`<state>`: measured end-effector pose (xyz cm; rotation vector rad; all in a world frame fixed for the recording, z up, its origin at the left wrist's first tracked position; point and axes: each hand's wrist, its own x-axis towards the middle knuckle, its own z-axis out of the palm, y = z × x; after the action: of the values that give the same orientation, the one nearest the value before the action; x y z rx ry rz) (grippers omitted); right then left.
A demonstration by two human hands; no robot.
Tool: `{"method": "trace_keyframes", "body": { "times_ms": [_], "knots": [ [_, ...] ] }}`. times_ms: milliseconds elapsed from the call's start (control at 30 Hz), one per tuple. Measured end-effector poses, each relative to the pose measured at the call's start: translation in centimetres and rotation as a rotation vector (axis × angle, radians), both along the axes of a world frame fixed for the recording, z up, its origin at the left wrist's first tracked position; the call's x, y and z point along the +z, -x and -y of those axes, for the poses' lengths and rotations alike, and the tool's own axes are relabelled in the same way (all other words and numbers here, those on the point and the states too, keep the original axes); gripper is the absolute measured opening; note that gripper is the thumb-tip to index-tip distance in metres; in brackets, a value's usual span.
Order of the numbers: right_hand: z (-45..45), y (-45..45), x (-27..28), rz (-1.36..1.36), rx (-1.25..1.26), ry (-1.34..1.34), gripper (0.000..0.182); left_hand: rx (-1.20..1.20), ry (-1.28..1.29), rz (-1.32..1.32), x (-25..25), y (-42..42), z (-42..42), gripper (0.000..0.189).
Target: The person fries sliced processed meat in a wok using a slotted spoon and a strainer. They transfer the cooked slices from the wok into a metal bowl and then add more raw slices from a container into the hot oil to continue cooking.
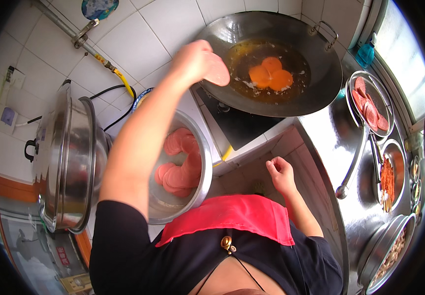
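Observation:
My left hand (pixel 197 59) reaches over the left rim of a dark wok (pixel 323 73), shut on a thin pink sausage slice (pixel 218 70). Whether more slices sit behind it I cannot tell. Hot oil (pixel 242 51) fills the wok's bottom, and three round orange slices (pixel 270 73) lie overlapping in it, ringed with pale bubbles. Below my left forearm, a metal basin (pixel 207 166) holds overlapping rows of pink sausage slices (pixel 188 162). My right hand (pixel 281 171) hangs in front of the counter with its fingers curled; nothing shows in it.
Under the wok lies a black cooktop (pixel 242 129). At right, a skimmer (pixel 352 166) rests beside a strainer with pink slices (pixel 370 110); a bowl of orange strips (pixel 387 180) and a deep pan (pixel 378 254) stand nearer. A lidded steel pot (pixel 65 162) and yellow hose (pixel 124 82) are left.

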<state>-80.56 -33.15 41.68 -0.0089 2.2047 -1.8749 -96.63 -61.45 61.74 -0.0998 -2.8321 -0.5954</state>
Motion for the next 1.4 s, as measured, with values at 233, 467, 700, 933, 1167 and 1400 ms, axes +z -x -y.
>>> {"method": "trace_keyframes", "body": {
  "times_ms": [233, 467, 700, 933, 1167, 1400],
  "knots": [
    [-2.5, -0.8, -1.4, -0.052, -0.08, -0.041, 0.019, 0.242, 0.222, -0.023, -1.5, 2.0, -1.8, 0.033],
    [-4.0, -2.3, -2.9, 0.087, -0.046, -0.089, 0.022, 0.231, 0.253, 0.015, -6.4, -11.9, 8.8, 0.014],
    [-1.9, -1.6, -1.2, 0.04, 0.074, -0.108, 0.021, 0.048, 0.057, 0.094, -18.1, -15.1, 8.3, 0.049],
    [-1.5, -2.3, -1.4, 0.04, 0.061, -0.127, 0.021, -0.087, 0.193, 0.031, -19.6, -15.5, 8.1, 0.045],
    [-1.2, -2.6, -0.8, 0.059, 0.023, -0.126, 0.022, -0.178, 0.246, -0.044, -21.4, -15.2, 8.7, 0.033],
    [-1.5, -2.8, -0.9, 0.023, 0.002, -0.158, 0.022, -0.2, 0.249, -0.09, -8.0, -16.2, 8.0, 0.02]
  ]
}}
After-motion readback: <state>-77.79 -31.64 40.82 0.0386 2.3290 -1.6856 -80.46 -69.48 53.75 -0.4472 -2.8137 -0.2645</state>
